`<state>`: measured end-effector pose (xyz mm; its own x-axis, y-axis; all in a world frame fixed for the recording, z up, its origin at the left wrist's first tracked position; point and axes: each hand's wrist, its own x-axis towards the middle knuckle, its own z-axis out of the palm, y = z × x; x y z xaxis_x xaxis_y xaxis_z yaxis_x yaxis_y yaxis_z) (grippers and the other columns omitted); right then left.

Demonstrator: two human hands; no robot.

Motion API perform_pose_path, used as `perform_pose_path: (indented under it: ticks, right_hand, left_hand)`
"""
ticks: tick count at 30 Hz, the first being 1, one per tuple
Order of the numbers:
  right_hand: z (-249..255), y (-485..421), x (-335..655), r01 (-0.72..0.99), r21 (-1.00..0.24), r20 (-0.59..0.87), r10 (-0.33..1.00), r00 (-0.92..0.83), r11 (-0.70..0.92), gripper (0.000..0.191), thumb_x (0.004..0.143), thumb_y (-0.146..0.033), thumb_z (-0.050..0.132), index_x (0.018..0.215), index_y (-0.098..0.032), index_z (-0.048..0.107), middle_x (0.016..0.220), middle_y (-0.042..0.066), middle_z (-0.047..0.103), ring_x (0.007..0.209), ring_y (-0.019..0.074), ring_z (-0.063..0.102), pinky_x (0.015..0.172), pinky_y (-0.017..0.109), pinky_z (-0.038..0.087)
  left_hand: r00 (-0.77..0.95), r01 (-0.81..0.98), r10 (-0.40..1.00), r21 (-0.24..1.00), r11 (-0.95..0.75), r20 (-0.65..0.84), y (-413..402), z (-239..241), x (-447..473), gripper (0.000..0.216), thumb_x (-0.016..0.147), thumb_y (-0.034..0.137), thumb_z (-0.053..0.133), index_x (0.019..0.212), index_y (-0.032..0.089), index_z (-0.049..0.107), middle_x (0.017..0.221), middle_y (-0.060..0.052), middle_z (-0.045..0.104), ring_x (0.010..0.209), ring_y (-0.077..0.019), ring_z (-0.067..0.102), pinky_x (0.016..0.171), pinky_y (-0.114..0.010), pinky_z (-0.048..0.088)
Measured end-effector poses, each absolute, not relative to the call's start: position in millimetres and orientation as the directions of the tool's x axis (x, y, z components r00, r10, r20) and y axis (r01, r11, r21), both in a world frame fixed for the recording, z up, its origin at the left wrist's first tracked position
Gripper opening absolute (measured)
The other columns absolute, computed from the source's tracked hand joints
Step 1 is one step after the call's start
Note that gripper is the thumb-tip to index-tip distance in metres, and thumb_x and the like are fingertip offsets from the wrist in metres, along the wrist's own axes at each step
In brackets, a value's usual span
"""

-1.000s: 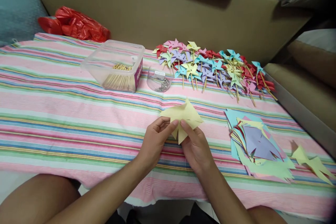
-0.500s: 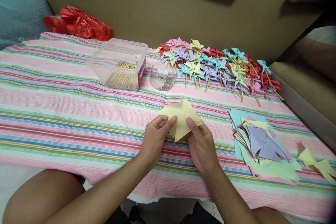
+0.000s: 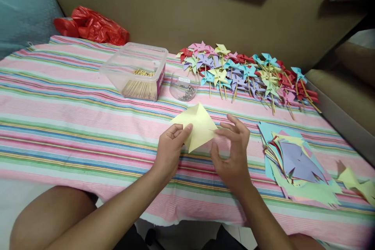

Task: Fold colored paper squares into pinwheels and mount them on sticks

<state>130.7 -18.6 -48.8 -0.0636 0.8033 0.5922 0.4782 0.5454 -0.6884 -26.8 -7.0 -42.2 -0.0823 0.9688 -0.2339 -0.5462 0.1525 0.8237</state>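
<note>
A pale yellow square of paper [image 3: 199,128], slit in from its corners, is held up above the striped cloth. My left hand [image 3: 172,146] pinches its left side, thumb on top and fingers curled beneath. At the paper's right corner is my right hand [image 3: 233,150], its thumb and fingers apart; a fingertip is close to that corner, and whether it touches I cannot tell. Beyond the paper stands a clear round tub [image 3: 184,88] with small metal pins in it. Left of that, a clear plastic box [image 3: 113,76] holds many thin wooden sticks.
Finished paper pinwheels [image 3: 219,76] on sticks lie heaped along the back right. At the right is a stack of coloured paper sheets [image 3: 299,164], with a cut yellow piece [image 3: 356,183] beside it. A red plastic bag [image 3: 96,27] lies at the back left on the striped cloth [image 3: 73,133].
My right hand has let go of the yellow paper's right side and spread its fingers. My left hand keeps its pinch, and the paper has shifted slightly left and up.
</note>
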Motion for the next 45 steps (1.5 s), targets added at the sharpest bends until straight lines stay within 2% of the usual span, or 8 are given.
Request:
perform_pose_path:
  ticks: [2,5,8,11,14,18,32,45]
  right_hand:
    - [-49,-17,134,0.62,-0.473,0.643,0.726,-0.242,0.626,0.034,0.088,-0.014,0.066,0.114,-0.034,0.064,0.156,0.004,0.029,0.144,0.0329,0.037,0.111,0.055,0.04]
    - [-50,-17,132,0.661,-0.38,0.652,0.694,-0.305,0.647,0.026,0.087,-0.018,0.071,0.109,-0.032,0.068,0.157,0.005,0.027,0.144,0.0357,0.035,0.111,0.056,0.04]
    - [-49,-19,127,0.642,-0.437,0.652,0.713,-0.257,0.63,0.016,0.09,-0.021,0.069,0.101,-0.032,0.072,0.152,0.005,0.035,0.141,0.0344,0.04,0.109,0.056,0.042]
    - [-47,-20,124,0.584,-0.6,0.596,0.793,-0.13,0.547,0.01,0.093,-0.026,0.065,0.094,-0.029,0.074,0.147,0.007,0.045,0.138,0.0327,0.045,0.105,0.054,0.045]
    - [-46,-20,123,0.501,-0.756,0.493,0.87,0.011,0.422,0.011,0.093,-0.033,0.065,0.089,-0.026,0.073,0.139,0.009,0.052,0.132,0.0308,0.05,0.106,0.054,0.044]
    - [-47,-18,123,0.407,-0.858,0.379,0.921,0.089,0.314,0.013,0.089,-0.037,0.069,0.086,-0.025,0.073,0.131,0.011,0.056,0.131,0.0293,0.052,0.111,0.051,0.04]
    - [-47,-20,116,0.39,-0.881,0.341,0.931,0.127,0.269,0.016,0.087,-0.034,0.07,0.076,-0.022,0.066,0.12,0.009,0.057,0.12,0.027,0.056,0.095,0.041,0.047]
    - [-50,-20,114,0.403,-0.869,0.372,0.917,0.145,0.289,0.019,0.087,-0.029,0.068,0.072,-0.021,0.06,0.114,0.009,0.059,0.114,0.0252,0.057,0.1,0.044,0.045]
  left_hand:
    - [-0.085,-0.552,0.97,0.821,0.145,-0.228,-6,-42,-28,0.031,0.073,0.039,0.085,0.073,0.017,0.063,0.07,0.002,0.067,0.06,-0.0099,0.057,0.058,-0.021,0.044]
    - [-0.085,-0.546,0.973,0.827,0.136,-0.216,-6,-43,-28,0.03,0.074,0.038,0.084,0.074,0.017,0.063,0.07,0.002,0.066,0.059,-0.009,0.055,0.056,-0.02,0.043]
    - [-0.084,-0.52,0.977,0.845,0.127,-0.198,-8,-43,-27,0.029,0.075,0.038,0.084,0.074,0.017,0.063,0.068,0.003,0.066,0.058,-0.0087,0.054,0.056,-0.02,0.042]
    - [-0.08,-0.483,0.981,0.868,0.116,-0.176,-9,-44,-26,0.03,0.075,0.041,0.083,0.075,0.017,0.065,0.069,0.003,0.066,0.059,-0.0095,0.055,0.058,-0.021,0.042]
    - [-0.077,-0.443,0.985,0.89,0.105,-0.155,-11,-46,-25,0.03,0.075,0.042,0.083,0.076,0.017,0.067,0.068,0.003,0.066,0.061,-0.0105,0.055,0.061,-0.023,0.043]
    - [-0.084,-0.407,0.987,0.909,0.092,-0.137,-12,-48,-23,0.027,0.074,0.039,0.085,0.076,0.017,0.068,0.075,0.001,0.07,0.069,-0.0125,0.06,0.067,-0.024,0.045]
    - [-0.098,-0.361,0.987,0.929,0.086,-0.129,-14,-42,-20,0.025,0.072,0.034,0.086,0.073,0.016,0.069,0.073,0.0,0.07,0.07,-0.0136,0.062,0.066,-0.025,0.046]
    - [-0.08,-0.412,0.989,0.908,0.078,-0.122,-17,-46,-17,0.022,0.074,0.032,0.086,0.074,0.016,0.07,0.077,-0.001,0.073,0.074,-0.0143,0.065,0.069,-0.025,0.049]
